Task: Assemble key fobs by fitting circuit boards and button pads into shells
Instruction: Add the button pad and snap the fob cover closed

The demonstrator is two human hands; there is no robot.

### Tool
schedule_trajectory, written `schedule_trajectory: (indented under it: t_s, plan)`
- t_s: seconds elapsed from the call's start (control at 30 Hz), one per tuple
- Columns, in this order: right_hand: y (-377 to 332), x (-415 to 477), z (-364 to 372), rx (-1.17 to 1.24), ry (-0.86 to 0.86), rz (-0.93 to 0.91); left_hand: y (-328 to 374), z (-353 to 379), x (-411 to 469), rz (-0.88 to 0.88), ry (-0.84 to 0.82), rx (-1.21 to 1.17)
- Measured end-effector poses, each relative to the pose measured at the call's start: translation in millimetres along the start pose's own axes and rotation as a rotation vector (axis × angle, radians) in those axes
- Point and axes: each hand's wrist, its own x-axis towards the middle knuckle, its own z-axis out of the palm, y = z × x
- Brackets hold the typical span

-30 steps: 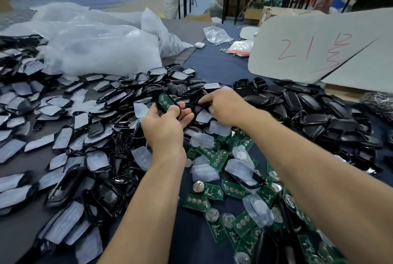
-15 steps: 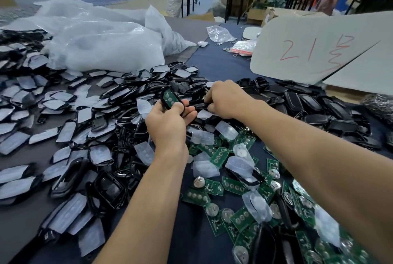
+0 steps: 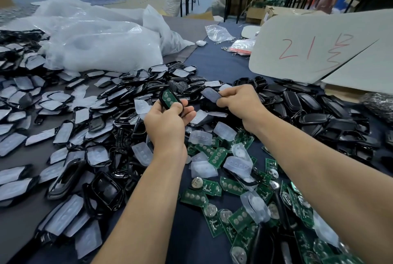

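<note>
Left hand: the left hand (image 3: 168,122) is raised over the middle of the table, fingers curled around a black shell (image 3: 170,100) with a green circuit board (image 3: 169,98) seated in it, board face up; thumb lies across the shell's near end.
Right hand: the right hand (image 3: 238,102) is level with the left and just beside it, fingertips pinched on the near end of a second shell piece (image 3: 209,94) covered by a greyish film; that piece points toward the left hand but is not touching the first shell.
Table: the table (image 3: 197,232) has a dark blue cover in the middle and right, grey toward the left edge.
Loose boards: a scatter of green circuit boards (image 3: 231,185), some with round coin cells, lies under and between the forearms, running to the near right corner.
Button pads: translucent button pads (image 3: 201,137) are mixed in among the boards, just below the hands.
Film-covered shells: a heap of film-covered shells (image 3: 63,132) fills the left half of the table out to the left edge.
Bare shells: a pile of glossy black shells (image 3: 314,115) sits along the right side, beyond the right forearm.
Far side: a large clear plastic bag (image 3: 102,44) rests at the far left; a cardboard sheet (image 3: 308,49) with red marker writing leans at the far right.
</note>
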Motion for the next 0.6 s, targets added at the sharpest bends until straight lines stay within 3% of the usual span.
schedule_trajectory:
  t_s: [0.2, 0.33, 0.6]
  plan:
    - [-19, -17, -16, 0.316, 0.113, 0.050, -2, 0, -1, 0.015, -0.018, 0.035]
    - [-23, -70, -41, 0.562, 0.046, 0.117, -7, 5, -17, 0.160, -0.161, 0.241]
    - [23, -159, -78, 0.522, 0.013, 0.195, -24, 21, -59, 0.167, -0.545, 0.511]
